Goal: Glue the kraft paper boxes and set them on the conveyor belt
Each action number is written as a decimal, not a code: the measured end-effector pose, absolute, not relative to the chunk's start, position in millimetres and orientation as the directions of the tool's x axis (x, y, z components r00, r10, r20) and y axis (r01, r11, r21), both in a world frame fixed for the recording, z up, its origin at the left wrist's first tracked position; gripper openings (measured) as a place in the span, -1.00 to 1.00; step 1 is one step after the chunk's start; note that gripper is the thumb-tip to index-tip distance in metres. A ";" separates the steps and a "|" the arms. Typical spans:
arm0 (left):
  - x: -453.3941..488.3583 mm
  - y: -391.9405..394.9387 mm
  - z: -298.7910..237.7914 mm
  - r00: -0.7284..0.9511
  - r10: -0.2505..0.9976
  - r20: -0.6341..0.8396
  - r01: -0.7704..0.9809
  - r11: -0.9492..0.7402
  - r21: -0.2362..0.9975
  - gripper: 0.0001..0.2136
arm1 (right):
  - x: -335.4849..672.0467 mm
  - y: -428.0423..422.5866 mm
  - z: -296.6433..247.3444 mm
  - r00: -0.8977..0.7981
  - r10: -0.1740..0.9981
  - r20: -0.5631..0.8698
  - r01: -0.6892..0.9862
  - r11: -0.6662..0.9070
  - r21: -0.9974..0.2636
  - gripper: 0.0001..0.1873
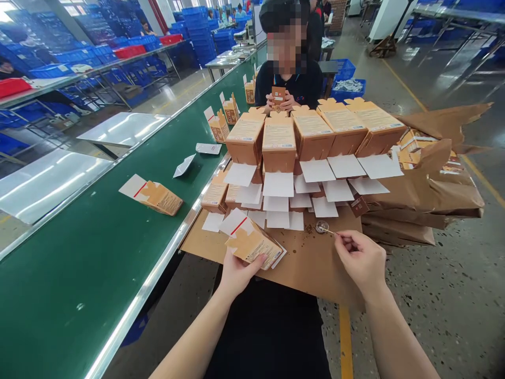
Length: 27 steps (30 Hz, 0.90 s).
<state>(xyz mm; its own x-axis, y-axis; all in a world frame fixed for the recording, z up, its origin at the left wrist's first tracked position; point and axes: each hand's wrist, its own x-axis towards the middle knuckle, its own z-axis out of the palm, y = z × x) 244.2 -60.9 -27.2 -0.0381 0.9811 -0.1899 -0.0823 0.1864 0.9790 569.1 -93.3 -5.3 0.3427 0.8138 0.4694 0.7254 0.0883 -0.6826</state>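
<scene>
My left hand (239, 271) is closed around a tan printed carton (256, 245), tilted over the near edge of the cardboard sheet, its white flap with a red strip open at the upper left. Between the fingertips of my right hand (361, 258) is a thin cotton swab (329, 231). The swab's far tip reaches into a small clear round dish (322, 226) on the cardboard. Brown spots dot the cardboard (292, 263) around the dish. Just behind the dish lies a small brown card (359, 207).
Stacked cartons (279, 139) with white flaps hanging out stand ahead. To the left runs a green conveyor belt (130, 247) bearing an open carton (161, 197) and white packets (208, 149). Brown paper wrapping (434, 195) lies at right. Opposite, a co-worker (290, 79) holds a brown card.
</scene>
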 end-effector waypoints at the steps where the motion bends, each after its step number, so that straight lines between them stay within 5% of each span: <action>1: 245.2 -58.8 -31.9 -0.043 0.983 -0.179 -0.070 0.176 0.982 -0.27 | 561.7 -102.0 -6.3 0.354 0.811 0.466 0.692 0.109 -0.714 -0.78; 6: 244.0 -53.1 -41.8 -0.045 0.980 -0.192 -0.050 0.189 0.981 -0.21 | 506.7 -132.8 -18.4 0.244 0.901 0.359 0.505 0.198 -0.840 -0.81; 13: 242.7 -48.6 -28.0 -0.035 0.979 -0.199 -0.011 0.199 0.980 -0.25 | 471.2 -125.2 -36.7 0.144 0.951 0.272 0.457 0.180 -0.871 -0.72; 27: 278.7 -85.6 -46.3 -0.089 0.996 0.010 0.270 0.015 0.963 -0.35 | 524.3 -157.4 -36.8 0.445 0.849 0.286 0.464 0.054 -0.884 -0.72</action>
<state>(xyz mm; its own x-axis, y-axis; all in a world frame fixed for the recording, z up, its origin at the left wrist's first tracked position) 278.7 -85.6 -46.3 -0.0886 0.9960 0.0095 0.2700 0.0148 0.9627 524.3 -157.4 -36.8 0.4452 0.8486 0.2858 0.4641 0.0543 -0.8841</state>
